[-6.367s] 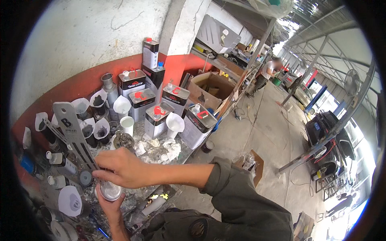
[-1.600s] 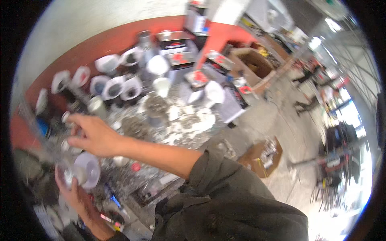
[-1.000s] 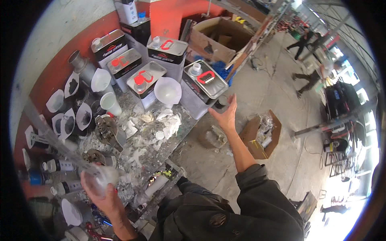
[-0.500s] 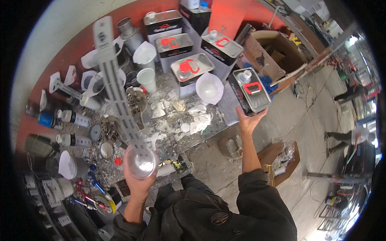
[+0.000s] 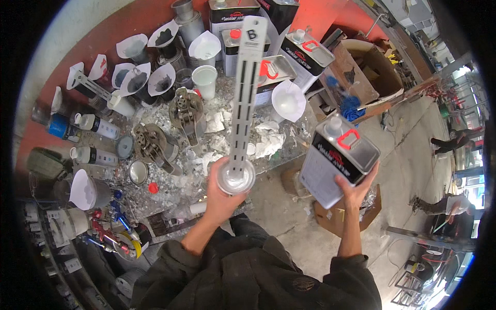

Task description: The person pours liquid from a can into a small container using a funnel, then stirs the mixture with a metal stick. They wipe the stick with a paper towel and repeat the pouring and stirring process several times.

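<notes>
My left hand [image 5: 217, 201] is wrapped round a small cup [image 5: 235, 183] with pale contents, held over the bench's front edge. A long perforated mixing stick [image 5: 243, 113] stands upright out of the cup. My right hand [image 5: 356, 188] grips a silver-and-black metal can [image 5: 333, 160] with a red handle and white spout, lifted off the bench to the right. Behind the stick, more metal cans [image 5: 305, 62], a cup of pale liquid [image 5: 205, 77] and a paper funnel [image 5: 287, 101] stand on the stained bench [image 5: 279, 160].
Funnel-topped containers [image 5: 134, 80], metal dispensers [image 5: 183, 111], bottles [image 5: 98, 126] and crumpled paper cover the bench. Spray guns [image 5: 113, 227] lie at lower left. Cardboard boxes [image 5: 369, 72] sit to the right. A worker [image 5: 447, 204] is farther along the floor, near vehicles and posts [image 5: 413, 232].
My right hand has taken hold of a can from the bench's right end and lifted it toward me. My left hand with the cup and stick has moved right, toward the middle.
</notes>
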The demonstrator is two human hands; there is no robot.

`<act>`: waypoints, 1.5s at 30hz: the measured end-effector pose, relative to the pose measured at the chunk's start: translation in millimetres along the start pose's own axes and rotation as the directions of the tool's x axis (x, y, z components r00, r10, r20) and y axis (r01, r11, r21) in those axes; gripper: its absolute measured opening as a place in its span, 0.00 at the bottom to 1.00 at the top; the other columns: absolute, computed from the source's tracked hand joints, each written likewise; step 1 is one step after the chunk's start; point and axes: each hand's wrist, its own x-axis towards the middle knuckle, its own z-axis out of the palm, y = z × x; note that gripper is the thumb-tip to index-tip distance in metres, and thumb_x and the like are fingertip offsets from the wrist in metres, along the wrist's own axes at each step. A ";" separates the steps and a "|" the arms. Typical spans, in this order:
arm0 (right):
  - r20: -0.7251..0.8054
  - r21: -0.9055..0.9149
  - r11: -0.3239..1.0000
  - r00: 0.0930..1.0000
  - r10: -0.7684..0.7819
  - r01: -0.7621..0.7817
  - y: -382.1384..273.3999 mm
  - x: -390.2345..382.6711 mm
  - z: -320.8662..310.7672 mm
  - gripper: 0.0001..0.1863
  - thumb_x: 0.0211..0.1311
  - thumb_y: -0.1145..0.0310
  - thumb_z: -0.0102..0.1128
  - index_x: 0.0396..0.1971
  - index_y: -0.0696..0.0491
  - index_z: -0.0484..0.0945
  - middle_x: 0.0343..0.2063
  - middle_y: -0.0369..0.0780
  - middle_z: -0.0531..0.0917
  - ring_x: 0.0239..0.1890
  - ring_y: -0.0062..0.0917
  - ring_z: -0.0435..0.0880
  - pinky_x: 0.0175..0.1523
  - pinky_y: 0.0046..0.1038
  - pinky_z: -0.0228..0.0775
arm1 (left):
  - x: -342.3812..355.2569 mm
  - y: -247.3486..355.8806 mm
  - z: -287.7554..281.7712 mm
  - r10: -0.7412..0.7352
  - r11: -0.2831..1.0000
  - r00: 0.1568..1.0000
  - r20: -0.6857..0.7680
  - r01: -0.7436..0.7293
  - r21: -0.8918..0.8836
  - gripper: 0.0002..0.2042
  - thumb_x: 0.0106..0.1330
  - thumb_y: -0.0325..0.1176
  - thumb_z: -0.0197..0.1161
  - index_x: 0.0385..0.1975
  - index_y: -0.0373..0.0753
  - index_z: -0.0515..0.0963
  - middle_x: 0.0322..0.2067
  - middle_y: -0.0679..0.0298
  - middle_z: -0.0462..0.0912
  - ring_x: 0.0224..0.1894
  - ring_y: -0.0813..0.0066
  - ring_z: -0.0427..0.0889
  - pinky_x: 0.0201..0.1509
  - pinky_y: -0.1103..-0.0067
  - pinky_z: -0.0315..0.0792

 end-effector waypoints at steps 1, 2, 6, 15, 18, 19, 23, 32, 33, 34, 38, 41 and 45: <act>0.066 -0.024 1.000 0.998 -0.003 0.004 -3.7 -7.7 -9.9 0.71 0.31 0.61 0.84 0.76 0.57 0.44 0.68 0.49 0.62 0.69 0.39 0.64 0.73 0.37 0.54 | 2.3 -7.5 5.1 -0.006 1.000 1.000 0.000 0.006 -0.026 0.41 0.48 0.22 0.74 0.65 0.36 0.60 0.56 0.59 0.72 0.61 0.69 0.72 0.67 0.71 0.66; 0.131 -0.048 0.999 0.991 -0.003 0.010 -6.7 -15.3 -19.2 0.72 0.31 0.64 0.83 0.76 0.55 0.41 0.69 0.49 0.61 0.70 0.38 0.63 0.73 0.37 0.55 | 4.6 -13.4 9.5 -0.012 0.999 1.000 0.001 0.012 -0.052 0.42 0.47 0.24 0.76 0.64 0.36 0.61 0.56 0.60 0.72 0.61 0.69 0.72 0.67 0.71 0.65; 0.265 -0.156 0.987 0.961 0.077 -0.036 -39.5 -47.3 -42.8 0.74 0.26 0.64 0.84 0.75 0.60 0.41 0.68 0.50 0.63 0.69 0.39 0.65 0.74 0.37 0.55 | 11.2 -36.9 35.8 -0.001 0.994 1.000 0.031 0.005 -0.114 0.42 0.47 0.20 0.76 0.64 0.38 0.60 0.55 0.60 0.72 0.61 0.70 0.72 0.65 0.72 0.67; 0.494 -0.427 0.880 0.869 0.034 0.208 -80.0 -63.9 -53.2 0.69 0.25 0.62 0.83 0.73 0.60 0.51 0.54 0.48 0.71 0.58 0.42 0.73 0.64 0.38 0.65 | 3.6 -61.9 64.6 0.004 0.995 0.995 0.098 0.006 -0.095 0.41 0.46 0.22 0.78 0.61 0.39 0.63 0.53 0.59 0.74 0.58 0.68 0.75 0.62 0.73 0.69; 0.534 -0.471 0.859 0.840 0.098 0.200 -91.2 -63.7 -52.9 0.71 0.24 0.65 0.83 0.74 0.62 0.48 0.63 0.50 0.68 0.66 0.39 0.69 0.70 0.36 0.61 | -0.3 -65.7 65.7 0.037 0.995 0.995 0.090 -0.028 -0.098 0.40 0.45 0.24 0.79 0.61 0.38 0.64 0.53 0.57 0.74 0.58 0.66 0.75 0.62 0.72 0.68; 0.545 -0.481 0.850 0.833 0.099 0.213 -92.5 -63.1 -52.8 0.71 0.24 0.65 0.83 0.74 0.62 0.49 0.61 0.49 0.69 0.65 0.39 0.70 0.69 0.36 0.62 | -1.0 -63.8 65.8 0.048 0.995 0.995 0.090 -0.040 -0.090 0.41 0.44 0.24 0.79 0.61 0.38 0.64 0.53 0.57 0.74 0.58 0.66 0.75 0.63 0.71 0.67; 0.585 -0.519 0.806 0.806 0.092 0.284 -100.8 -58.0 -48.5 0.70 0.24 0.65 0.82 0.74 0.60 0.50 0.56 0.48 0.71 0.60 0.41 0.73 0.66 0.37 0.65 | -3.9 -57.0 63.1 0.093 0.996 0.992 0.083 -0.092 -0.016 0.41 0.45 0.24 0.79 0.61 0.38 0.64 0.54 0.57 0.73 0.58 0.64 0.75 0.63 0.71 0.67; 0.643 -0.528 0.765 0.762 0.078 0.368 -113.2 -52.4 -45.6 0.67 0.27 0.61 0.83 0.74 0.54 0.52 0.54 0.48 0.71 0.56 0.43 0.74 0.61 0.38 0.69 | -9.0 -69.5 61.8 0.130 0.991 0.987 0.096 -0.132 0.017 0.39 0.48 0.22 0.78 0.61 0.40 0.63 0.53 0.59 0.73 0.58 0.68 0.75 0.63 0.74 0.67; 0.645 -0.534 0.760 0.760 0.083 0.370 -114.5 -52.0 -45.4 0.67 0.28 0.61 0.83 0.74 0.54 0.52 0.54 0.48 0.71 0.56 0.43 0.74 0.61 0.38 0.69 | -8.8 -69.0 61.2 0.132 0.990 0.987 0.095 -0.136 0.029 0.39 0.48 0.22 0.77 0.61 0.40 0.63 0.53 0.59 0.73 0.57 0.68 0.75 0.63 0.74 0.67; 0.646 -0.538 0.758 0.759 0.088 0.370 -115.0 -51.8 -45.1 0.67 0.28 0.61 0.83 0.74 0.54 0.52 0.54 0.49 0.71 0.56 0.43 0.74 0.61 0.38 0.69 | -8.9 -68.9 60.8 0.135 0.989 0.986 0.095 -0.139 0.041 0.39 0.48 0.22 0.77 0.61 0.40 0.63 0.53 0.59 0.73 0.57 0.68 0.75 0.63 0.74 0.67; 0.654 -0.544 0.747 0.750 0.094 0.381 -117.9 -50.4 -44.5 0.67 0.28 0.61 0.82 0.74 0.53 0.52 0.54 0.50 0.71 0.57 0.44 0.73 0.62 0.39 0.68 | -9.8 -71.3 61.4 0.146 0.987 0.986 0.087 -0.150 0.050 0.39 0.49 0.23 0.78 0.61 0.39 0.63 0.53 0.60 0.74 0.57 0.69 0.75 0.63 0.74 0.67; 0.655 -0.549 0.745 0.749 0.103 0.378 -118.0 -50.3 -45.4 0.67 0.28 0.61 0.82 0.75 0.53 0.52 0.54 0.50 0.71 0.57 0.45 0.73 0.62 0.39 0.68 | -9.4 -67.1 62.0 0.141 0.989 0.986 0.085 -0.145 0.034 0.39 0.49 0.23 0.79 0.61 0.39 0.63 0.53 0.60 0.74 0.57 0.70 0.76 0.62 0.74 0.67; 0.655 -0.551 0.748 0.747 0.111 0.371 -117.2 -49.4 -46.1 0.67 0.28 0.61 0.82 0.75 0.53 0.52 0.55 0.50 0.71 0.57 0.45 0.73 0.62 0.39 0.68 | -9.3 -72.6 63.8 0.125 0.992 0.988 0.090 -0.126 -0.001 0.39 0.49 0.24 0.79 0.60 0.39 0.63 0.53 0.60 0.74 0.57 0.70 0.76 0.62 0.75 0.67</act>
